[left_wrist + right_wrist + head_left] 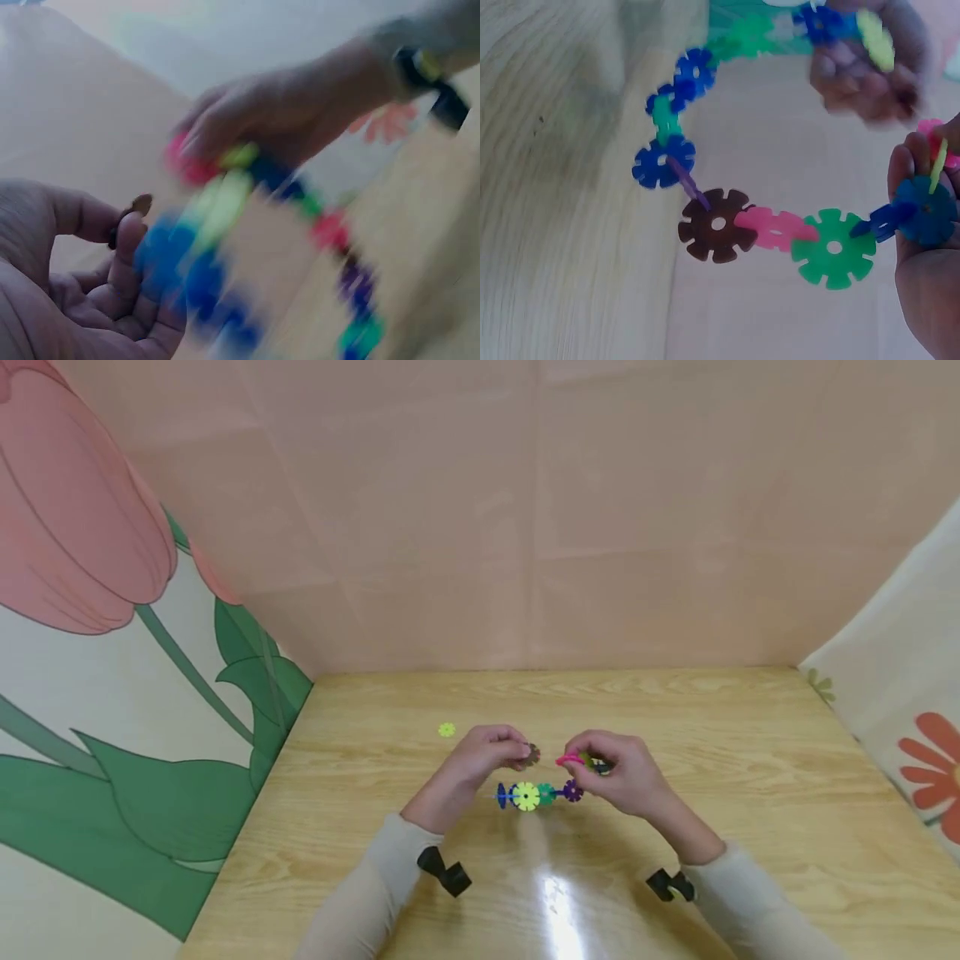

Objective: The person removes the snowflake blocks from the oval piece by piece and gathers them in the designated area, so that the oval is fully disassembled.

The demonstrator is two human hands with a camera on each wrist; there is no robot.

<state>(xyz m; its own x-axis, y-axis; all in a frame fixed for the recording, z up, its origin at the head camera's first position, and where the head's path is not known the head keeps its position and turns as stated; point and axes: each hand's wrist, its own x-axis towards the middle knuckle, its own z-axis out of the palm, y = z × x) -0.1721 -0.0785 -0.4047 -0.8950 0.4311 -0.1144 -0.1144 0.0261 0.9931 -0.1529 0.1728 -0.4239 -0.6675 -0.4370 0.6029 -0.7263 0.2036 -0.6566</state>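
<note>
Pink cloth (525, 518) fills the background at 12 o'clock, with tulip cloth (82, 518) from 8 to 10 o'clock and flower cloth (877, 693) at 3. Below them spreads the table (750, 760), glare (558, 910) near its 6 o'clock edge. A loose yellow disc (447, 729) lies at 10 o'clock from the left hand (480, 762), near it. Black mounts (444, 871) sit at both wrists, clear of the fingers.

Thumb and fingertips of the left hand pinch a brown disc (532, 755). Across a small gap, at 3 o'clock from it, the right hand (626, 774) pinches a pink disc (572, 760). From there hangs the chain (527, 796), seen at 4 o'clock from the left hand; whether it touches the table I cannot tell.

By the right wrist view, the chain curves round with a green disc (833, 248) at 5 o'clock, a pink link (776, 230) at 6, a brown link (718, 224) at 7 and a blue disc (656, 166) at 9. Its blurred yellow link (876, 41) stands before the left hand, partly hiding it. Whether the loop is closed I cannot tell.
</note>
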